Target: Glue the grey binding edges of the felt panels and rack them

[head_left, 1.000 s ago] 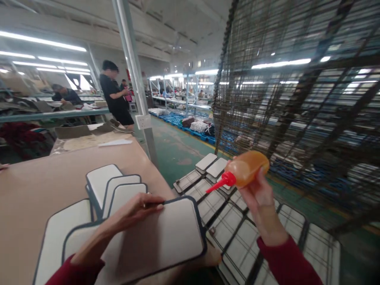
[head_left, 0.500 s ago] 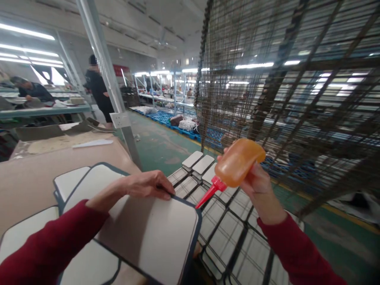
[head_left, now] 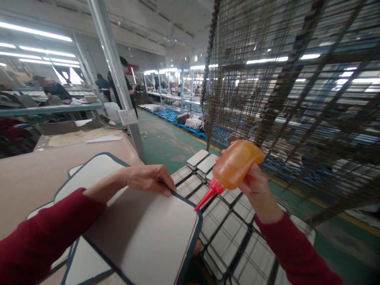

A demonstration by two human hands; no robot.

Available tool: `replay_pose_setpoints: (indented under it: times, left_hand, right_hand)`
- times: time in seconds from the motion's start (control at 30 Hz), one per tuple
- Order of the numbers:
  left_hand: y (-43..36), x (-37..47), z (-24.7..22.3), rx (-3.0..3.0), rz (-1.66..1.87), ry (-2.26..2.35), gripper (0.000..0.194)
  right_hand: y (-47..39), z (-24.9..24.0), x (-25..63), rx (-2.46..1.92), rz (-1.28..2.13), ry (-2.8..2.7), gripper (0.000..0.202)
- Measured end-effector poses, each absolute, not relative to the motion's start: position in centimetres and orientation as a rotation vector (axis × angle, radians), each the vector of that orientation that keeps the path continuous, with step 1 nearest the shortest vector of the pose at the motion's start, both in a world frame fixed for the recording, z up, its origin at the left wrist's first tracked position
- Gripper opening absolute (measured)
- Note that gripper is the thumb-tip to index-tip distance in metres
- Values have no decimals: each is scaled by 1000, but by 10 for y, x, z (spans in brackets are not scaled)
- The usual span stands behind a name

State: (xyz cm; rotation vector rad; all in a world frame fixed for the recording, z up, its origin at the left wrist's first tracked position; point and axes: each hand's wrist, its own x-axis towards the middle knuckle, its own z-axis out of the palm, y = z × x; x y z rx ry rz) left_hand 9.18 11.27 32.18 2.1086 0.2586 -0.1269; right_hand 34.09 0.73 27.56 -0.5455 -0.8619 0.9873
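Note:
My left hand (head_left: 150, 179) pinches the far edge of a white panel (head_left: 148, 229) with a dark blue border, tilted in front of me. An orange squeeze bottle (head_left: 234, 165) is held in my right hand (head_left: 257, 184), its red nozzle (head_left: 209, 194) pointing down to the left. The nozzle tip is at the panel's right corner, by the dark border; whether it touches cannot be told. Under and behind the held panel lie more white panels (head_left: 101, 168) with dark borders.
A pinkish-brown table (head_left: 26, 170) stands at the left beside a metal post (head_left: 115, 63). Wire racks holding small white panels (head_left: 197, 158) are ahead; a large upright wire rack (head_left: 285, 79) rises at the right. Several people are farther back at the left.
The view has turned slightly left. The nozzle tip remains by the panel's right corner, and both hands keep their hold. Another person now shows beside the post.

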Motion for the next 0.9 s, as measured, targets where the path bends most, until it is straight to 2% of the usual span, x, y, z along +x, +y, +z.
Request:
replay_pose_setpoints:
  times: [0.37,0.53,0.9]
  left_hand:
    - [114,83,325,2133,-168,276,27]
    - [115,80,325,2135,-143,275,27]
    - [122,70,321,2146,-146,278,32]
  right_hand:
    - [16,271,337,-534,1064,-908,72]
    - [17,270,335,-526,1044,-957,60]
    - [17,263,334,-545,985,-853,57]
